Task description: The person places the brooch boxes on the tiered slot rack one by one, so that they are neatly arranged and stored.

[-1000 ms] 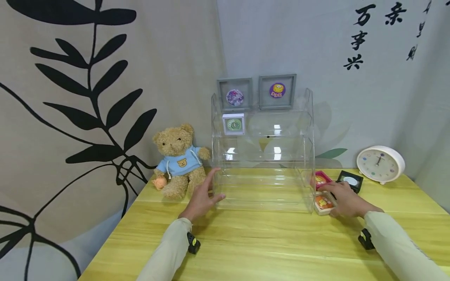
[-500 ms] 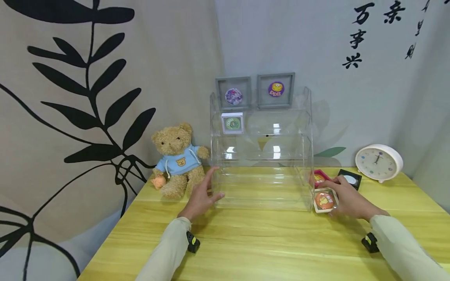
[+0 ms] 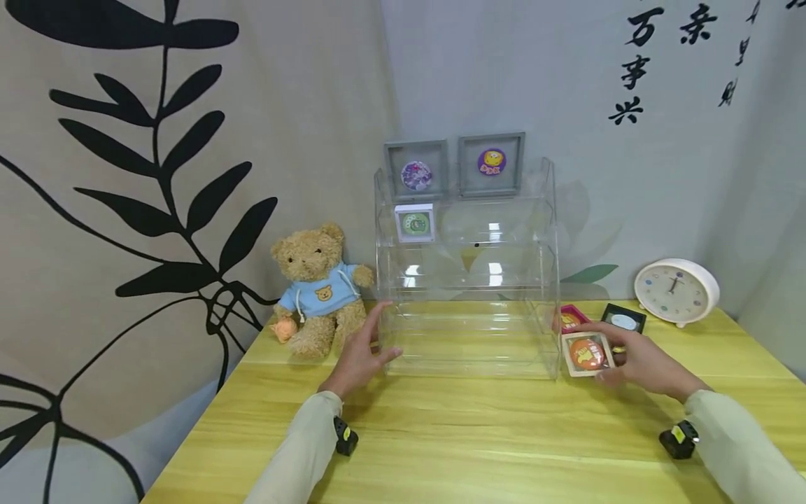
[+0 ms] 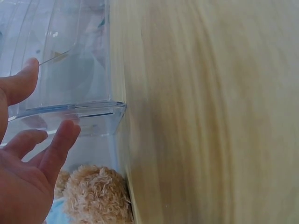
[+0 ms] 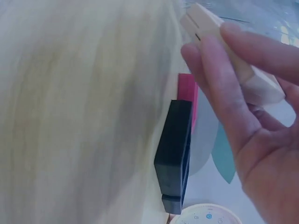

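My right hand (image 3: 655, 364) holds a small cream square frame (image 3: 588, 355) with an orange round badge inside, tilted to face me just right of the clear rack. In the right wrist view, fingers and thumb grip the frame's edges (image 5: 254, 84). My left hand (image 3: 357, 357) is at the left side of the clear tiered acrylic rack (image 3: 466, 343), thumb in front and fingers by the side wall; whether it touches is hard to tell. A red frame (image 3: 571, 317) and a black frame (image 3: 623, 318) lie behind my right hand.
Two grey frames (image 3: 417, 170) stand on the rack's top tier, a white frame (image 3: 415, 223) with a green badge below. A teddy bear (image 3: 321, 290) sits left of the rack. A white clock (image 3: 676, 290) stands at the back right of the wooden table (image 3: 478, 441).
My right hand has lifted the cream frame off the table, tilted it towards me and moved slightly right with it. The left hand has stayed beside the rack.
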The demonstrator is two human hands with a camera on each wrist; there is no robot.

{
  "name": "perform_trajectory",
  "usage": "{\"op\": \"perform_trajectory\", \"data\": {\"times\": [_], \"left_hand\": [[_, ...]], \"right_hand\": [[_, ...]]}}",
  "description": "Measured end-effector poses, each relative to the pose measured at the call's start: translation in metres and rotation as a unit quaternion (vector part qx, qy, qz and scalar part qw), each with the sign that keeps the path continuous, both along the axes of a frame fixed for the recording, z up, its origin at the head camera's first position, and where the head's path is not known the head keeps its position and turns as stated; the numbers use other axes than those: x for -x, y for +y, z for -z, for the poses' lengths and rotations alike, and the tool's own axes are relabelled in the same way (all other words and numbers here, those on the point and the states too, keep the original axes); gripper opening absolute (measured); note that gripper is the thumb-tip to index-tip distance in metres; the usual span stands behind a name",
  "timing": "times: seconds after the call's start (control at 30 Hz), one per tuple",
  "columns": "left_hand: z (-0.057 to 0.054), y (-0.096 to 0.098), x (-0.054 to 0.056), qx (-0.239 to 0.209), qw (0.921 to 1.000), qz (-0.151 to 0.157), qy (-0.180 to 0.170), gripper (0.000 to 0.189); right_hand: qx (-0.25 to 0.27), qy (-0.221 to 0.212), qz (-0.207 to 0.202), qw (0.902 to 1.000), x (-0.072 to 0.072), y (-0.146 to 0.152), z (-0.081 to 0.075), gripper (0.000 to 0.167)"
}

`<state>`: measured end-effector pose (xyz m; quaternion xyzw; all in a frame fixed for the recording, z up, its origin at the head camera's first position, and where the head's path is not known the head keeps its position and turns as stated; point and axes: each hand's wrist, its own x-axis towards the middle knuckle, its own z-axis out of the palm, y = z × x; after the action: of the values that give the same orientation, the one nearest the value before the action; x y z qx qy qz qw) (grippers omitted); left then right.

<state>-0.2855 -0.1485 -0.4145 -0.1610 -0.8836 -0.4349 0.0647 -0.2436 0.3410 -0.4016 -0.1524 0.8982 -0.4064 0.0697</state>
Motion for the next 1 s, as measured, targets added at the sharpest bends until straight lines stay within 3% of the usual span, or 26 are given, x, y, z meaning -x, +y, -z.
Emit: {"op": "perform_trajectory", "data": {"times": [0.2,0.57,0.77,1.0], "left_hand": [[0.000,0.000,-0.002,-0.003,1.0000,-0.001,-0.004,0.092],[0.000,0.001,-0.002,0.002,1.0000,-0.004,0.000,0.092],[0.001,0.000,-0.002,0.006,1.0000,-0.007,0.001,0.091],[-0.001,0.002,-0.002,0.002,1.0000,-0.003,0.000,0.090]], "right_hand": [[0.065,-0.014,-0.026,0.9974,-0.005,0.006,-0.009,0.087],[0.114,0.052,-0.060,0.9903,-0.016,-0.001,-0.034,0.075],[0.118,0.078,-0.070,0.9875,-0.019,-0.014,-0.049,0.073],[0.098,0.115,-0.062,0.9866,-0.014,-0.036,-0.068,0.071]]}}
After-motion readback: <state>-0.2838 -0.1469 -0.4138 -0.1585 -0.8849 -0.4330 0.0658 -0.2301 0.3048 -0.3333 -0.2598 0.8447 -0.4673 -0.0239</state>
